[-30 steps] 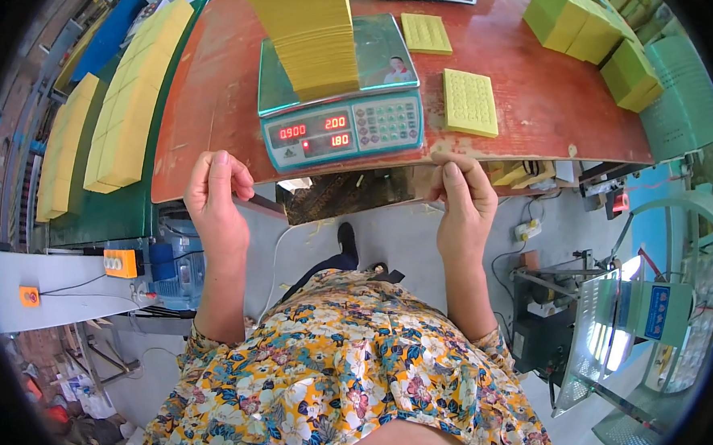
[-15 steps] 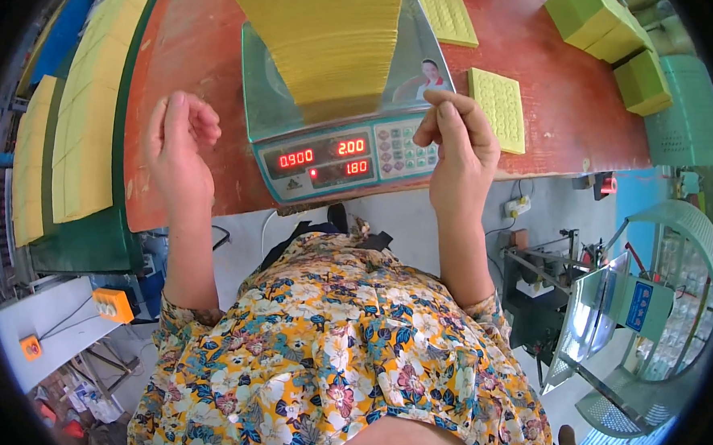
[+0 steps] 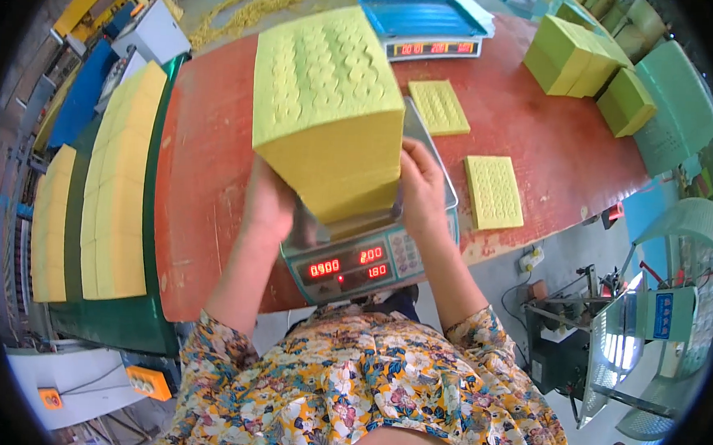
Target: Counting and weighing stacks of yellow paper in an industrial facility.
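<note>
A tall stack of yellow embossed paper sheets [image 3: 328, 108] stands on the pan of a digital scale [image 3: 354, 263] with red lit digits. My left hand [image 3: 270, 206] presses against the stack's lower left side. On the lower right side, my right hand [image 3: 421, 186] grips it. Both hands clasp the stack between them, close under my face. The scale pan is mostly hidden by the stack and my hands.
The scale sits at the near edge of a red-brown table [image 3: 206, 174]. Two thin yellow sheet piles [image 3: 493, 191] [image 3: 438, 106] lie to the right. A second scale with a blue pan [image 3: 426, 25] stands at the back. Green-yellow bundles [image 3: 579, 61] sit far right, long yellow stacks [image 3: 120, 186] left.
Both hands rose from the table's near edge and closed on the sides of the yellow stack on the scale. My head moved nearer, so the stack looms larger.
</note>
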Demonstrator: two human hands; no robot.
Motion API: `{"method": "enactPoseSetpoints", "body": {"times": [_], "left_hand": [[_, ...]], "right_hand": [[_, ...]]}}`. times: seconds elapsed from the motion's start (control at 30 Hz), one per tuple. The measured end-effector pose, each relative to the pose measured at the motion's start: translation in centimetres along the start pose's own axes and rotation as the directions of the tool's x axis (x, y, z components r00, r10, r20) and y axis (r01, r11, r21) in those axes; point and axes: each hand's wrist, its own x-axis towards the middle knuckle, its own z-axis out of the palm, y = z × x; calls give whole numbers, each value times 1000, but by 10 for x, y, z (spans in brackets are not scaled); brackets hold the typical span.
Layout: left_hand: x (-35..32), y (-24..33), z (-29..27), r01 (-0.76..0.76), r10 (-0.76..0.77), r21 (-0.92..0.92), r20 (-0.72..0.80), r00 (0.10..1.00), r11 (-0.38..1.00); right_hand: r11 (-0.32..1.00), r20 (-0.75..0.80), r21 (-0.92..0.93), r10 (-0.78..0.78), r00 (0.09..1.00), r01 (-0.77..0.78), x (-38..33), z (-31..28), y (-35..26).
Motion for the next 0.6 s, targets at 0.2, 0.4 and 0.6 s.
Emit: {"method": "enactPoseSetpoints", "body": {"times": [0.2, 0.4, 0.6], "left_hand": [[-16, -35, 0, -21, 23, 47, -38, 999, 999], [-60, -59, 5, 48, -47, 3, -156, 987, 999], [-70, -17, 1, 0, 1, -3, 46, 999, 1000]], "right_hand": [[996, -30, -81, -37, 999, 35, -25, 2, -5], [1000, -124, -24, -11, 992, 9, -74, -22, -20], [995, -71, 98, -1, 997, 8, -95, -38, -19]]}}
